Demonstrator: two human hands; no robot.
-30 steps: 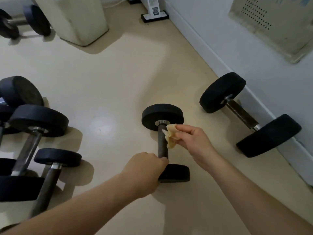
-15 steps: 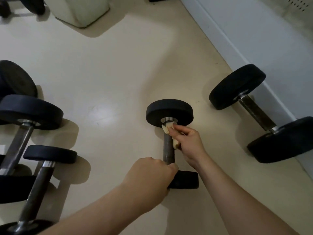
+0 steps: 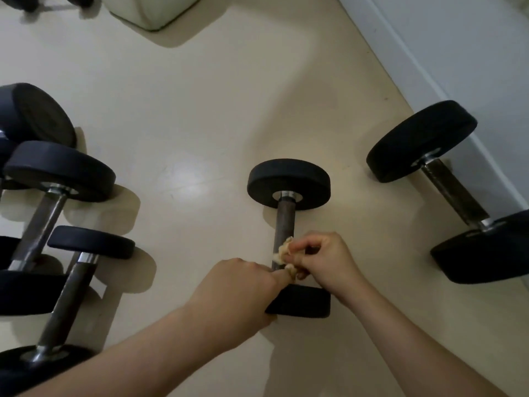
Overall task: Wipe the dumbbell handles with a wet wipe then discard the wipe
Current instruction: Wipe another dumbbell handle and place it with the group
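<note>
I see a small dumbbell point(image 3: 288, 224) lying on the cream floor point(image 3: 200, 110) in the middle of the frame, with one black end up near the centre and the other black end lower down. My right hand point(image 3: 323, 260) is just right of the bar, low on it, and its fingers are pinched tight on a crumpled wet wipe point(image 3: 284, 257) that is pressed against the bar. My left hand point(image 3: 237, 293) comes in from the lower left. It is curled closed, with a finger touching the bottom of the bar and the wipe, and it rests by the lower black end. I cannot tell if it is really gripping the bar. A bigger dumbbell point(image 3: 452, 190) lies at the right side of the frame, next to the white wall point(image 3: 458, 53). More dumbbells point(image 3: 57, 224) sit close together at the left edge. A pale bin-like thing point(image 3: 151, 10) stands at the top of the frame, left of the middle.
</note>
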